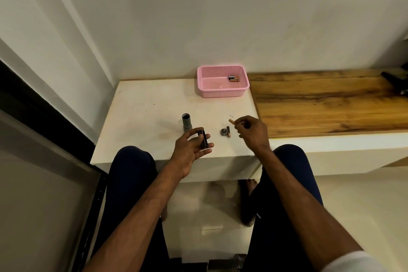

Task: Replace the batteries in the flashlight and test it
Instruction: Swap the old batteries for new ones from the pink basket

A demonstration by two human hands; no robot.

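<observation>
Head view: we are gripping the black battery holder [203,139] in our left hand [190,152], fingers curled round it. Our right hand [251,131] is pinching a battery [232,121]. Flashlight body [186,123] is standing just beyond the left hand; cap [223,132] and another battery [228,132] are lying between hands.

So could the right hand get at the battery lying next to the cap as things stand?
Probably yes: the right hand hovers just right of the loose battery beside the cap, nothing between, but its fingers already pinch another battery.
</observation>
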